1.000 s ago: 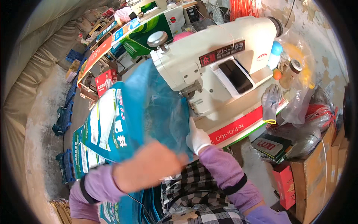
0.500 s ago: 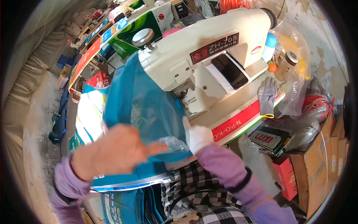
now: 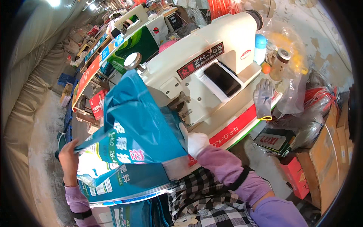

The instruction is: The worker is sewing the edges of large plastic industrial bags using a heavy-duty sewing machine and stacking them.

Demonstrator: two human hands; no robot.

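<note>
A blue woven plastic bag (image 3: 140, 125) with white and pink print spreads in front of the cream sewing machine (image 3: 230, 38). At the far left my bare left hand (image 3: 69, 162) is closed on its edge and pulls that side outward. My right hand (image 3: 197, 144), in a white glove, grips the bag's right side beside the presser foot (image 3: 184, 113), its index finger stretched toward the machine. Clear plastic film shows at the bag's edge near the foot. More blue bags (image 3: 128, 181) lie flat in a stack beneath.
A phone (image 3: 222, 78) rests on the machine bed. Along the table's right side are a grey glove (image 3: 262, 96), an orange fruit (image 3: 266, 68), a jar (image 3: 280, 64) and a blue-capped bottle (image 3: 260, 49). Cardboard boxes (image 3: 321, 162) stand at the lower right.
My left hand has swung left and taken the bag's edge outward, so its printed side now shows. My right hand stays by the machine, a little lower.
</note>
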